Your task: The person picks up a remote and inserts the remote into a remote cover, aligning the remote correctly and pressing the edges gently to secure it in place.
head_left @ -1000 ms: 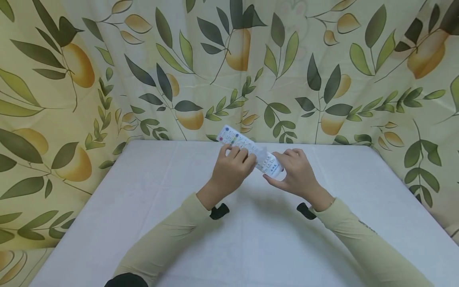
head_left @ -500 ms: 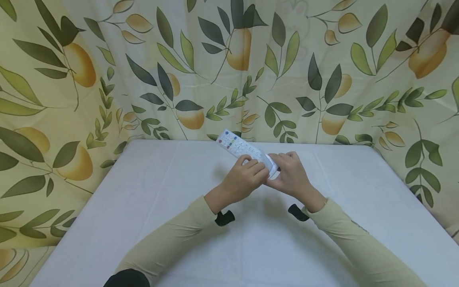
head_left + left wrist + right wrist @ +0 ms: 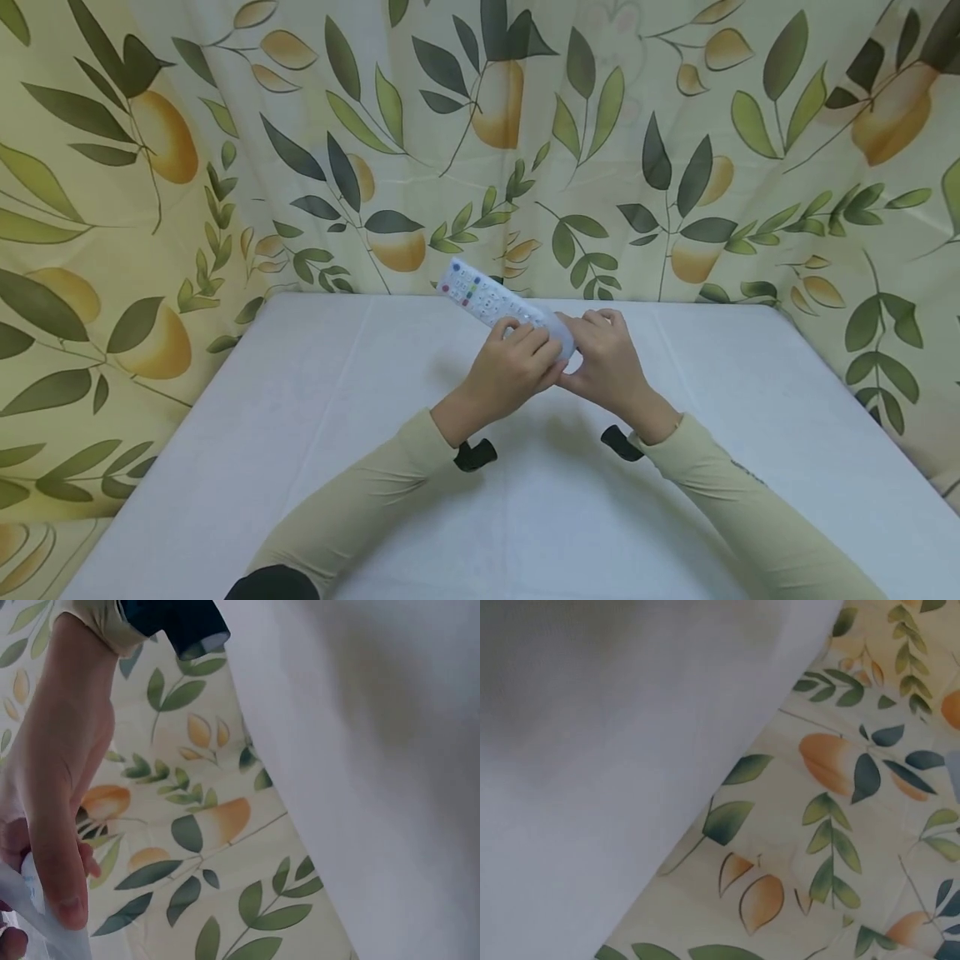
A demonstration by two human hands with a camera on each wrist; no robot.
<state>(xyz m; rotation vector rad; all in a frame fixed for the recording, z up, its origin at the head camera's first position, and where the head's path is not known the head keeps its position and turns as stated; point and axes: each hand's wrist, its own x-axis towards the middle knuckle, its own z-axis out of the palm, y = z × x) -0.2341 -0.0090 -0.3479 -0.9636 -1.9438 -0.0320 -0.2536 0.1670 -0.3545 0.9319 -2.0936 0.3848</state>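
Observation:
A white remote control (image 3: 487,302) with small coloured buttons is held in the air above the table's far part, slanting from upper left to lower right. The left hand (image 3: 506,375) grips its lower half with curled fingers. At the remote's lower right end the right hand (image 3: 611,362) pinches it between thumb and fingers, close beside the left fingertips. In the left wrist view the left hand (image 3: 56,787) shows at the left edge, its fingers on whitish, partly translucent material (image 3: 64,934). The right wrist view does not show the right hand.
A white-covered table (image 3: 525,517) lies under both forearms. Behind it and at its sides hangs a curtain (image 3: 465,192) printed with leaves and fruit. Dark straps (image 3: 476,455) are at both wrists.
The left hand has moved right and down along the remote, up against the right hand. The right hand has shifted slightly left. The remote has moved slightly left, and its far end has risen since half a second ago.

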